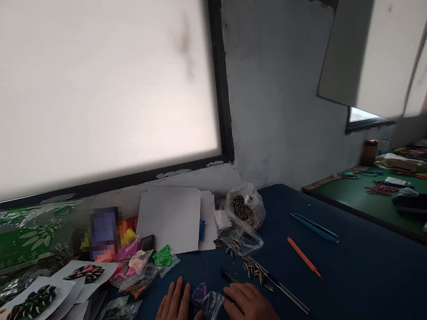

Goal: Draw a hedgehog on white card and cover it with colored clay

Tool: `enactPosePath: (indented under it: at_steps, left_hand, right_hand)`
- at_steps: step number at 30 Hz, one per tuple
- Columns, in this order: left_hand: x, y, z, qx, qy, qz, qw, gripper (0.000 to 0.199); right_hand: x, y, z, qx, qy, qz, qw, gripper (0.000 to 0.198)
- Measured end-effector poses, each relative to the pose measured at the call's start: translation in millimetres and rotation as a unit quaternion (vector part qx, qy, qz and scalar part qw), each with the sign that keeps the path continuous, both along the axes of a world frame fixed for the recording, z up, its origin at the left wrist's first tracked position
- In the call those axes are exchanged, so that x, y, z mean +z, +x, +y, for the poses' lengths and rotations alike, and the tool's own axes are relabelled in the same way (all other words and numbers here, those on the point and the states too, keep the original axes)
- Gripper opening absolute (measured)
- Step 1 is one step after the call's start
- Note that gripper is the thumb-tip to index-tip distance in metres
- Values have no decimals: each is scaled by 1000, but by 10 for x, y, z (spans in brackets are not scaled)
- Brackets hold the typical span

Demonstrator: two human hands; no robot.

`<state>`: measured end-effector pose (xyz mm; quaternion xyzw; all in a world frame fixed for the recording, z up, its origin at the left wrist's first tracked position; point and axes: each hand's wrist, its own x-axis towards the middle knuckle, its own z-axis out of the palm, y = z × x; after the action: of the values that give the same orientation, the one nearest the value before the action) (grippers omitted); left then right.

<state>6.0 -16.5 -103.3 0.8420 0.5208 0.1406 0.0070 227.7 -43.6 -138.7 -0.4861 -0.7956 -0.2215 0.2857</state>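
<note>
A small clear plastic bag (213, 307) with a purple lump (200, 292) in it, perhaps modelling clay, lies on the blue table between my hands. My left hand (174, 310) rests flat with its fingers stretched out, the thumb beside the bag's left edge. The fingers of my right hand (249, 306) are curled at the bag's right edge and seem to pinch it; the grip is partly hidden. Just beyond the right hand lie a black pen (227, 276), a clear-barrelled pen (290, 292) and loose striped sunflower seeds (255, 270).
An open bag of sunflower seeds (245, 209) stands behind, next to white paper (170, 218). Small bags of coloured clay (136, 264) and seed-decorated sheets (34, 305) crowd the left. An orange tool (304, 257) and blue tweezers (314, 227) lie to the right.
</note>
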Motion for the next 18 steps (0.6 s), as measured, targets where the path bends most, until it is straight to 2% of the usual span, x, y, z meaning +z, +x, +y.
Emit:
enactPosePath:
  at_steps: [5,9,15,18]
  left_hand:
    - [37,34,-27,6,0,-1,1000,51]
    - [75,75,-61,12,2,-2,1000,53]
    - [40,65,-45,10,0,8,1000,54]
    - [46,53,-31,4,-5,20,1000,54]
  right_hand:
    - [267,68,-95,24,-9,-19,999,22]
    - [446,85,-155,37,3,5,999,17]
    - [494,71,-150,53,50,50,996,21]
    - [486,71,-141,60,52,56,995,24]
